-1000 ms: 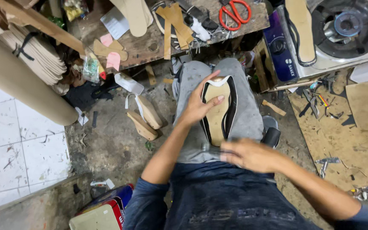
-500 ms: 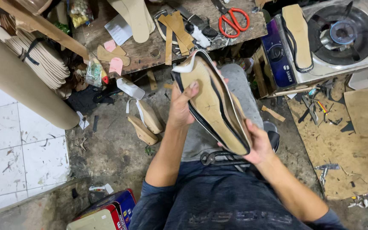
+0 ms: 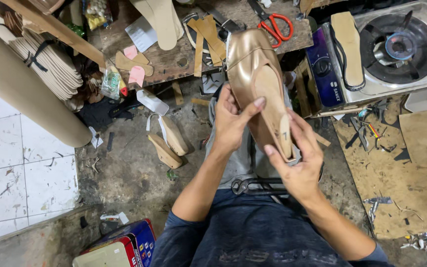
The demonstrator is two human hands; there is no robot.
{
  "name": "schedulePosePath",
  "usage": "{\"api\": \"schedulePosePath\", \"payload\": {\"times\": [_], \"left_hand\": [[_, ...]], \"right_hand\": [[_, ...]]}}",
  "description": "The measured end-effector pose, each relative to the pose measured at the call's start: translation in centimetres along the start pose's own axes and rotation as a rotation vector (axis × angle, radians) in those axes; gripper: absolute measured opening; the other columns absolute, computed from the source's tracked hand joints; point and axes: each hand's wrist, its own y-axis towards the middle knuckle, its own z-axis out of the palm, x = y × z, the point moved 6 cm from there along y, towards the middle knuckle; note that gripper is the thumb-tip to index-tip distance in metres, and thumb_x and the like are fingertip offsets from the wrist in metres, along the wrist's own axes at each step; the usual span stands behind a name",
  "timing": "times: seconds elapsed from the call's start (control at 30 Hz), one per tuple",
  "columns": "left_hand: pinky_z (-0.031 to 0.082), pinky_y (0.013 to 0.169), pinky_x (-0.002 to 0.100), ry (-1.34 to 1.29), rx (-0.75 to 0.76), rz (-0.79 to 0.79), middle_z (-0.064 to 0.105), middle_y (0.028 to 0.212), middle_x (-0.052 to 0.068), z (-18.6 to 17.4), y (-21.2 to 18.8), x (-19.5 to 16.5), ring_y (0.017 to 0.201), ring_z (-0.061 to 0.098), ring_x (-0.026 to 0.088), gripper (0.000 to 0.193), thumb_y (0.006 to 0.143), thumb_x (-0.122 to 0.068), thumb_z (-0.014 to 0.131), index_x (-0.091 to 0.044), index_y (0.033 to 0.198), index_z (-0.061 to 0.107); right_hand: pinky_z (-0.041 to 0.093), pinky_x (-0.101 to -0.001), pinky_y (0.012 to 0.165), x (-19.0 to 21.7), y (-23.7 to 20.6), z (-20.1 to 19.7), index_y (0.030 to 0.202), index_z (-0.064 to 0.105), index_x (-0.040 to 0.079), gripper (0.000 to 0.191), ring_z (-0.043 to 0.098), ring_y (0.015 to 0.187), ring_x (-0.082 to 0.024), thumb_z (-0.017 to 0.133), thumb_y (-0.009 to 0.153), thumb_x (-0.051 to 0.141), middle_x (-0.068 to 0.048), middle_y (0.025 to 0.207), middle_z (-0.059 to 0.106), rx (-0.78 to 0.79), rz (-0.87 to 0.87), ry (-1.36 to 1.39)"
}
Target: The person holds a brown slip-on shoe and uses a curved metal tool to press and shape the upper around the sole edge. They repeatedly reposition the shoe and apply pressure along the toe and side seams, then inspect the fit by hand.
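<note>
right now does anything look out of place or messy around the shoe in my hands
Yes. A shoe insole lies on the gas stove, partly over its top, an odd spot. Cut scraps litter the floor beside it. The gold shoe upper itself looks intact in both hands.

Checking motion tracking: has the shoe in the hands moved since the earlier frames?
Yes. The gold shoe was turned over and lifted away from the lap, its toe now overlapping the workbench edge near the red scissors.
</note>
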Motion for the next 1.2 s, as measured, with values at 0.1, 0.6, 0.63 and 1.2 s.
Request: {"api": "schedulePosePath", "payload": {"times": [0.1, 0.6, 0.63, 1.2], "left_hand": [[0.052, 0.102, 0.036, -0.088, -0.031, -0.017, 0.067, 0.125, 0.012, 0.5, 0.8, -0.2, 0.112, 0.065, 0.017, 0.049, 0.094, -0.007, 0.075, 0.0, 0.137, 0.053], [0.048, 0.111, 0.035, -0.329, -0.118, -0.15, 0.068, 0.131, 0.007, 1.8, 6.3, 2.7, 0.123, 0.062, 0.015, 0.04, 0.1, -0.022, 0.07, -0.003, 0.133, 0.06], [0.048, 0.11, 0.034, -0.331, -0.131, -0.155, 0.068, 0.131, 0.006, 2.1, 6.5, 2.9, 0.123, 0.062, 0.014, 0.04, 0.1, -0.023, 0.07, -0.003, 0.133, 0.06], [0.052, 0.106, 0.037, -0.322, -0.003, -0.135, 0.068, 0.128, 0.009, 8.3, 7.3, 4.0, 0.119, 0.064, 0.018, 0.046, 0.099, -0.023, 0.073, -0.004, 0.136, 0.055]], "right_hand": [[0.043, -0.0415, 0.121, 1.2, 0.6, -0.8, 0.147, 0.051, -0.002, 0.078, 0.052, 0.145, -0.032, 0.085, 0.077, 0.009, -0.022, 0.156, 0.05, 0.089, -0.044, 0.048], [0.038, -0.0429, 0.13, 0.4, 3.4, -4.9, 0.151, 0.049, 0.001, 0.077, 0.046, 0.154, -0.032, 0.085, 0.083, 0.003, -0.021, 0.162, 0.046, 0.112, -0.137, 0.16], [0.038, -0.0427, 0.129, 0.1, 3.7, -5.1, 0.15, 0.049, 0.0, 0.075, 0.047, 0.153, -0.032, 0.085, 0.084, 0.003, -0.021, 0.161, 0.046, 0.111, -0.125, 0.156], [0.041, -0.0389, 0.124, -3.8, 4.7, -10.2, 0.142, 0.061, 0.002, 0.046, 0.053, 0.144, -0.027, 0.069, 0.097, 0.007, -0.018, 0.151, 0.054, 0.075, -0.109, 0.272]]}}
